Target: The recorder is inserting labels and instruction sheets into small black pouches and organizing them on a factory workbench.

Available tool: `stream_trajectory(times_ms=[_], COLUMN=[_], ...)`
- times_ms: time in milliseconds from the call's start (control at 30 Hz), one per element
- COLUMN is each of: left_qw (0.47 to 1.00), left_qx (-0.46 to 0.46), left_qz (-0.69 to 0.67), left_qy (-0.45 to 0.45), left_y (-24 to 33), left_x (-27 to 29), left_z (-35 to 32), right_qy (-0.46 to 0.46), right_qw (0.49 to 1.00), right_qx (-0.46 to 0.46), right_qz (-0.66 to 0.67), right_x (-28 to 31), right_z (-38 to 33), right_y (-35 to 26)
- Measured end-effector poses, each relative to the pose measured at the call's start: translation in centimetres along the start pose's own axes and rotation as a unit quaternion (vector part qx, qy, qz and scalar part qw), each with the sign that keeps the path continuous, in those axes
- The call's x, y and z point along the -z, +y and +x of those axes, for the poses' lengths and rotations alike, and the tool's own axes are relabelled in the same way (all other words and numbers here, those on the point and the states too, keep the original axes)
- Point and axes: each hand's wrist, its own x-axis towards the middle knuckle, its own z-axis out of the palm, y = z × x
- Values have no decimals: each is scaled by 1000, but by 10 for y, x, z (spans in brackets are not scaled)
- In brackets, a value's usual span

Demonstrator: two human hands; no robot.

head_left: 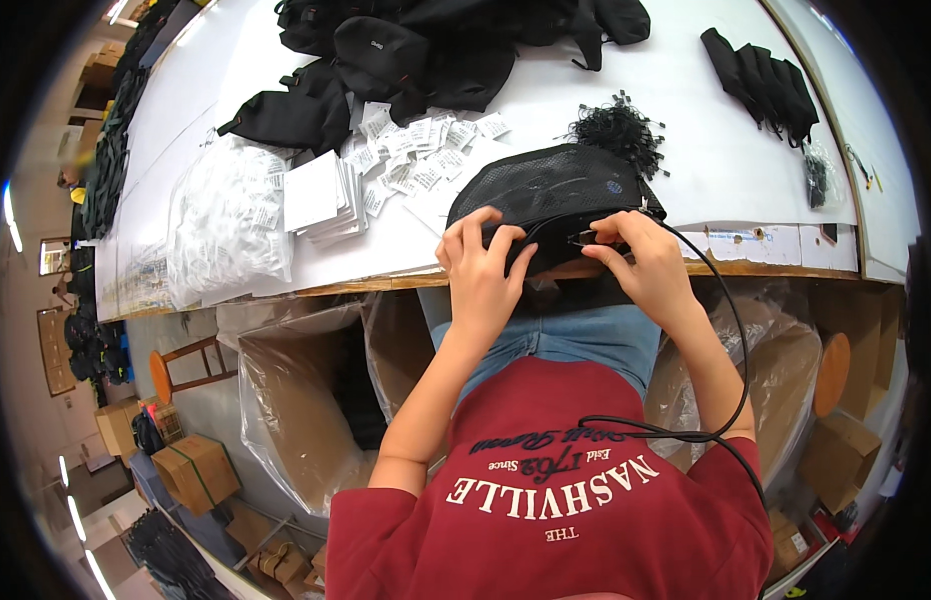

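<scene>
A black pouch with a mesh face (551, 175) lies at the table's front edge, partly over it, in front of my body. My left hand (478, 275) is closed on the pouch's near left edge, thumb below and fingers bent over the top. At the right part of the same edge, my right hand (648, 262) pinches a small dark piece (583, 238) between thumb and forefinger; what it is I cannot make out. Just behind the pouch sits a heap of black cord loops (621, 135) with small ends.
White labels (421, 150) lie scattered beside a stack of white cards (326, 195) and a clear bag of labels (231, 225). Black bags (416, 60) pile up at the back; folded black ones (761, 85) lie right. Plastic-lined cartons (306, 400) stand below. A black cable (743, 330) passes my right arm.
</scene>
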Motion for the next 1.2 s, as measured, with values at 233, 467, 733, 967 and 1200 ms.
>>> stream_trajectory(times_ms=[233,467,733,967,1200], left_qw=[996,994,993,992,992], left_qx=[-29,-78,-79,-90,-94], left_qz=[-84,-68,-81,-76,-75], left_qy=[-16,19,26,35,38], left_y=[-12,-13,-12,-13,-11], left_x=[-16,-23,-21,-21,-18], left_z=[12,23,23,22,21], right_qy=[-25,-57,-74,-88,-121], right_qw=[988,971,957,952,949], right_qx=[131,197,227,225,218], right_qz=[-74,-122,-162,-186,-191], right_x=[-2,-1,-2,3,-3], right_z=[25,41,45,48,51], right_y=[1,8,3,-6,-8])
